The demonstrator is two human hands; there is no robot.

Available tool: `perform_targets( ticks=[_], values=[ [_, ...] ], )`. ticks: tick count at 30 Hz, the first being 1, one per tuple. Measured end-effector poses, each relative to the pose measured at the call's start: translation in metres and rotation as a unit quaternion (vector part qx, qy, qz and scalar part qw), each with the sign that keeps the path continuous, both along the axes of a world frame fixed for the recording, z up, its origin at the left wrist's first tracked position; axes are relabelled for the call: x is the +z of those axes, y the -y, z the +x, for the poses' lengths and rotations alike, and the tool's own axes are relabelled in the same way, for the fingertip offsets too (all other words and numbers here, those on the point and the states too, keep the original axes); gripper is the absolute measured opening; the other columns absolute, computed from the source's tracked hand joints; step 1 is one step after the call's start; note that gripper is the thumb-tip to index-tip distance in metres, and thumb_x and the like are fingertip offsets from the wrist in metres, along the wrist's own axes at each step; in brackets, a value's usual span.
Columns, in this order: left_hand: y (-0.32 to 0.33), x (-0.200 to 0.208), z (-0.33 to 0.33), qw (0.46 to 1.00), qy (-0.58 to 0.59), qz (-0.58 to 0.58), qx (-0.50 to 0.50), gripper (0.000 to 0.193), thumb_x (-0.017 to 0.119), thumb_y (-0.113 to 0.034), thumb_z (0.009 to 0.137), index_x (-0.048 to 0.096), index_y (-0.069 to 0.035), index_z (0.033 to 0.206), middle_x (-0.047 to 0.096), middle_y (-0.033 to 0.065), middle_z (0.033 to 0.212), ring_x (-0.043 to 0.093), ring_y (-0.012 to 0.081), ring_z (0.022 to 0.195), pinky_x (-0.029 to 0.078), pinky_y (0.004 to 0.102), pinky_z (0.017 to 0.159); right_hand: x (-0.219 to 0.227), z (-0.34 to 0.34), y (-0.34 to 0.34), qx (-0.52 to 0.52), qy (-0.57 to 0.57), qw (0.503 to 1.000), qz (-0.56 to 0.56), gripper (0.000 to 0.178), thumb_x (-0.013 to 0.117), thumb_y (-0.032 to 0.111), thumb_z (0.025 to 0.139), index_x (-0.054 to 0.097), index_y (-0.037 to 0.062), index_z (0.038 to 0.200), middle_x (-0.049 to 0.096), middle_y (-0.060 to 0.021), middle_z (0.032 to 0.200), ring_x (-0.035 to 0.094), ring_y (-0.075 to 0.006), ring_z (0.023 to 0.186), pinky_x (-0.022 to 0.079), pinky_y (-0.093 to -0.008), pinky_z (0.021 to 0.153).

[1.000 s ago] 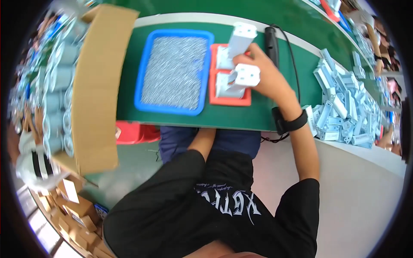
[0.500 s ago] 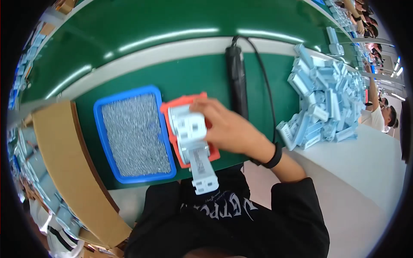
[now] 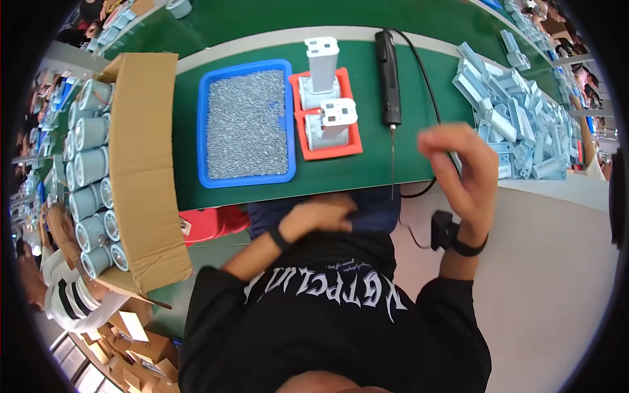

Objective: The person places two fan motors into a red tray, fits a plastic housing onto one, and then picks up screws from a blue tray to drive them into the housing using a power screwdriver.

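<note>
My right hand (image 3: 465, 173) is raised above the bench edge, right of the electric screwdriver (image 3: 388, 82), thumb and curled fingers apart and nothing visible in them. In front of my lap rests my left hand (image 3: 321, 215), slightly blurred, its fingers stretched to the right and no object showing in it. Two pale-blue plastic assemblies, a far one (image 3: 322, 69) and a near one (image 3: 333, 124), stand in a red fixture (image 3: 334, 152), each with a round base and an upright arm. Beside the fixture a blue tray (image 3: 203, 124) holds many small metal screws (image 3: 246, 124).
A large pile of pale-blue plastic parts (image 3: 514, 118) lies at the right. At the left, an open cardboard box (image 3: 145, 170) contains several round pale-blue housings (image 3: 92, 134). The screwdriver's black cable (image 3: 429, 82) loops to its right. Other people work beyond both sides.
My right hand has let go of the pale-blue assembly at the fixture and moved right. My left hand has come into view at my lap. The camera view has shifted.
</note>
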State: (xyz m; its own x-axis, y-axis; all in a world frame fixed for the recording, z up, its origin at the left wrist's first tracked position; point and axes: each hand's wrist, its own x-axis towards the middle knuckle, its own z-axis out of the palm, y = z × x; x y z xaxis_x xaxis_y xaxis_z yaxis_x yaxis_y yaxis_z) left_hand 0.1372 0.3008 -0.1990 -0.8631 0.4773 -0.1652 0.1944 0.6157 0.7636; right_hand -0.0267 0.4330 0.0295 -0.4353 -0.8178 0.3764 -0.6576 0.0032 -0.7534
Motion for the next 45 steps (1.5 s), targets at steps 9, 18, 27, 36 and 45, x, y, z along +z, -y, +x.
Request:
perform_targets(
  ticks=[9, 18, 27, 36, 45],
  values=[
    [0.082, 0.250, 0.007, 0.661, -0.259, 0.702, -0.062, 0.016, 0.055, -0.023, 0.089, 0.057, -0.011, 0.099, 0.061, 0.0036, 0.084, 0.061, 0.0193, 0.080, 0.044, 0.0294, 0.065, -0.058, 0.067, 0.051, 0.289, 0.106, 0.950, 0.046, 0.083, 0.081, 0.026, 0.065, 0.038, 0.0053, 0.133, 0.059, -0.0143, 0.111, 0.058, -0.0279, 0.102, 0.047, -0.0378, 0.088],
    [0.121, 0.251, -0.048, 0.678, -0.624, 0.245, 0.301, 0.020, 0.055, -0.017, 0.087, 0.054, 0.002, 0.079, 0.057, 0.0094, 0.068, 0.053, 0.0190, 0.054, 0.039, 0.0291, 0.053, -0.044, 0.094, 0.102, 0.211, 0.368, 0.901, 0.087, 0.065, 0.080, 0.025, 0.068, 0.045, 0.0026, 0.118, 0.061, -0.0170, 0.101, 0.062, -0.0295, 0.094, 0.048, -0.0361, 0.080],
    [0.100, 0.241, -0.049, 0.696, -0.626, 0.102, 0.337, 0.020, 0.052, -0.009, 0.083, 0.056, 0.005, 0.069, 0.053, 0.0084, 0.055, 0.049, 0.0172, 0.047, 0.036, 0.0264, 0.043, -0.052, 0.085, 0.087, 0.243, 0.357, 0.893, 0.130, 0.056, 0.074, 0.029, 0.075, 0.046, 0.0025, 0.116, 0.062, -0.0191, 0.101, 0.061, -0.0336, 0.094, 0.048, -0.0369, 0.079],
    [0.120, 0.189, 0.001, 0.805, -0.222, 0.133, 0.533, 0.010, 0.058, -0.004, 0.084, 0.060, 0.001, 0.092, 0.060, 0.0086, 0.079, 0.058, 0.0167, 0.074, 0.044, 0.0256, 0.067, -0.035, -0.040, -0.051, -0.333, -0.118, 0.913, 0.202, 0.027, 0.064, 0.014, 0.080, 0.057, 0.0067, 0.106, 0.060, -0.0134, 0.095, 0.062, -0.0247, 0.071, 0.048, -0.0339, 0.063],
    [0.121, 0.161, -0.033, 0.907, -0.170, 0.036, 0.384, 0.026, 0.066, -0.008, 0.075, 0.059, -0.006, 0.100, 0.055, 0.0101, 0.089, 0.054, 0.0299, 0.088, 0.045, 0.0371, 0.078, -0.072, -0.063, -0.073, -0.438, -0.192, 0.744, 0.467, 0.042, 0.065, 0.026, 0.078, 0.052, 0.0105, 0.114, 0.057, -0.0173, 0.100, 0.058, -0.0352, 0.086, 0.046, -0.0441, 0.071]
  ],
)
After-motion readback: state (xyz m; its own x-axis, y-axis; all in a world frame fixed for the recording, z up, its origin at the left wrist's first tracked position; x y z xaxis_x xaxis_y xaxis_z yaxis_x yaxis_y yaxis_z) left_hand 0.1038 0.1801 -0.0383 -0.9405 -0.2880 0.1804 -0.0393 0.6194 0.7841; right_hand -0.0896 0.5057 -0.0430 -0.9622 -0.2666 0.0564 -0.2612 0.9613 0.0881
